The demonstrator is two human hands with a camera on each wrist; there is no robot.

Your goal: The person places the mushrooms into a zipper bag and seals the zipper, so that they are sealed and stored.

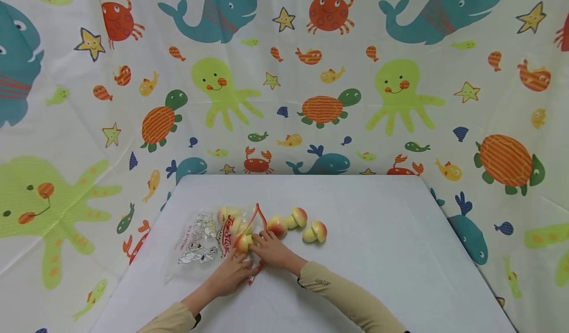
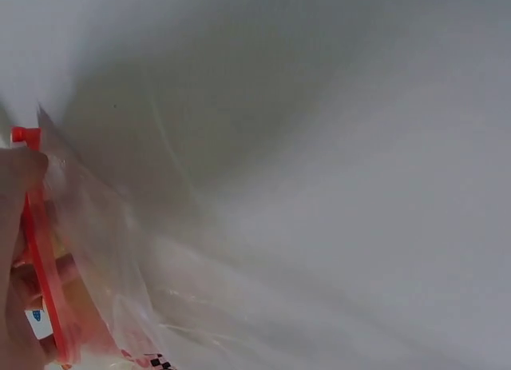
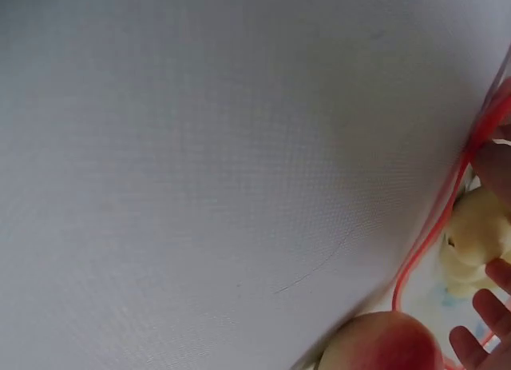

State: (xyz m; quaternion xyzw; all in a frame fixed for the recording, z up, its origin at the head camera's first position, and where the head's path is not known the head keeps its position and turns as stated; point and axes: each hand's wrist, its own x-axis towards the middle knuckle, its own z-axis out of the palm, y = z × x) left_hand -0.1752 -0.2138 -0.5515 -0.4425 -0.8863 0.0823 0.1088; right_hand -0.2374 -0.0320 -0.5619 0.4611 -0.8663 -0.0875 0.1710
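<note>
A clear zip bag point(image 1: 200, 244) with a red zip strip point(image 1: 258, 217) lies on the white table point(image 1: 378, 254), its mouth facing right. In the left wrist view my thumb point(image 2: 16, 174) pinches the red strip point(image 2: 40, 258), so my left hand point(image 1: 242, 269) holds the bag's lower edge. My right hand point(image 1: 258, 240) reaches into the mouth, its fingers point(image 3: 483, 326) curled around a pale toy peach point(image 3: 479, 234), which also shows in the head view point(image 1: 242, 244). Another peach point(image 3: 383, 344) lies just outside the strip point(image 3: 443, 218). More peaches point(image 1: 227, 215) sit inside the bag.
Three loose peaches point(image 1: 277, 226) point(image 1: 297, 218) point(image 1: 315, 231) lie in a row right of the bag. A sea-animal patterned cloth point(image 1: 284, 76) hangs behind and beside the table. Bare tabletop extends to the right and back.
</note>
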